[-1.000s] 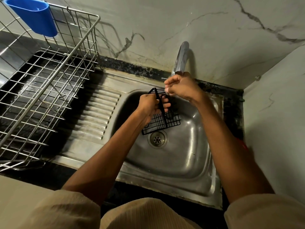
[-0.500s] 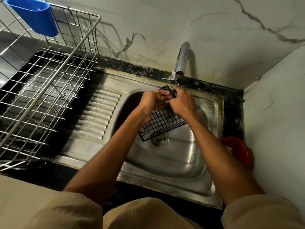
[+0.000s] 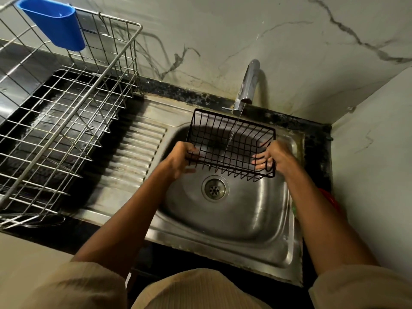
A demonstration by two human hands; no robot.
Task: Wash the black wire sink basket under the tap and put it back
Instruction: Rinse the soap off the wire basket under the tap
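The black wire sink basket (image 3: 229, 139) hangs over the steel sink (image 3: 234, 221), its open side turned toward me. My left hand (image 3: 181, 158) grips its left end. My right hand (image 3: 270, 156) grips its right end, with the fingers curled inside the wires. A thin stream of water falls from the chrome tap (image 3: 247, 85) through the basket's back right part.
A large silver wire dish rack (image 3: 66, 121) stands on the left counter, with a blue plastic cup (image 3: 55, 24) hooked on its rim. The drain (image 3: 215, 188) lies below the basket. A red object (image 3: 330, 198) sits by the right wall, behind my forearm.
The basket has turned from edge-on to wide and open toward me. My hands have slid apart to its two ends. Water now runs from the tap.
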